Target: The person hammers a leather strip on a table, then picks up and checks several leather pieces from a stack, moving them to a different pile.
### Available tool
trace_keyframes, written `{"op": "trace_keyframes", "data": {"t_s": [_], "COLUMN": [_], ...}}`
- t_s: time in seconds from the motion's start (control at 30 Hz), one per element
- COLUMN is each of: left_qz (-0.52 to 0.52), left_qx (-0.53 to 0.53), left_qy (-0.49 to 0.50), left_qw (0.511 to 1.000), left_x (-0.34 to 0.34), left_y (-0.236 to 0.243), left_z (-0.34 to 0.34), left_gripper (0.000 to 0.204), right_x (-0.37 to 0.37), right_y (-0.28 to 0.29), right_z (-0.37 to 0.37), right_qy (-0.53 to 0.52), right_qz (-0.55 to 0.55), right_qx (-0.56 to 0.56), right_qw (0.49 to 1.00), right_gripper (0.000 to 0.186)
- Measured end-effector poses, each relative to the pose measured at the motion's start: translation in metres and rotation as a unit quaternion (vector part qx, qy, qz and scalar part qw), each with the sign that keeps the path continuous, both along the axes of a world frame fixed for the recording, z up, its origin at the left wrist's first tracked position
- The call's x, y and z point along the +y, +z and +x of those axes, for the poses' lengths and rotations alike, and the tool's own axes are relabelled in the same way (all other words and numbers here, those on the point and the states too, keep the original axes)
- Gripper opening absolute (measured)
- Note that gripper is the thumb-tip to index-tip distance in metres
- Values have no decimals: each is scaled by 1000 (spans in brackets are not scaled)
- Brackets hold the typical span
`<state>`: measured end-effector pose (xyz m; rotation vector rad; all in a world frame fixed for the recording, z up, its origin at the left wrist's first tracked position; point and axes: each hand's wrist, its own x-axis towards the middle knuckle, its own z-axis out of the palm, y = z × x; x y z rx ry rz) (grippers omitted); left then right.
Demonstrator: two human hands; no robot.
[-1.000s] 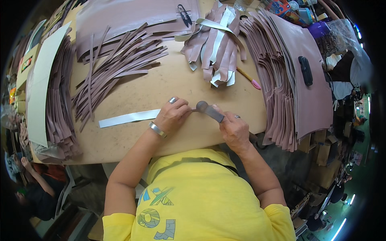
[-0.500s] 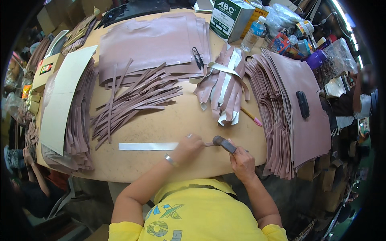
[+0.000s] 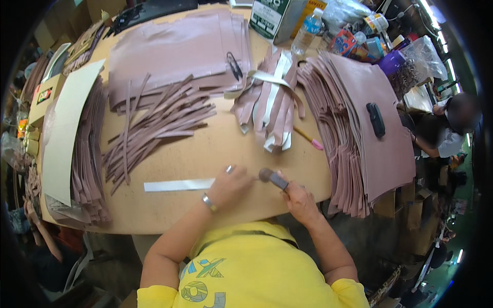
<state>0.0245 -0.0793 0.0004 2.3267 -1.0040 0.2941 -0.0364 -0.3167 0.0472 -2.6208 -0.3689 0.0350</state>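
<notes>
Beyond the hammer (image 3: 276,179), a green-white tin (image 3: 276,21) bears lettering (image 3: 267,12).

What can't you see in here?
In the head view:
- Right end of the white strip: hidden by the left hand.
- Whether that hand pinches anything: too blurred.
- Handle of the hammer: mostly covered by the right hand.
- Top of the green-and-white can: cut off by the upper edge.

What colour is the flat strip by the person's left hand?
The flat strip by the left hand is white, showing best in the head view.
</notes>
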Motion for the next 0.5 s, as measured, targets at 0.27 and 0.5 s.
{"op": "trace_keyframes", "data": {"t_s": [0.27, 0.5], "left_qz": [-71, -106], "left_qx": [55, 80], "left_qy": [19, 49], "left_qw": [996, 990], "left_x": [2, 0], "left_y": [-5, -9], "left_z": [-3, -4], "left_gripper": [18, 14], "right_x": [8, 9], "right_y": [1, 5], "right_z": [0, 0], "right_qy": [-6, -15], "right_qz": [-22, -47], "right_qx": [-39, -29], "right_qw": [999, 998], "right_gripper": [55, 56]}}
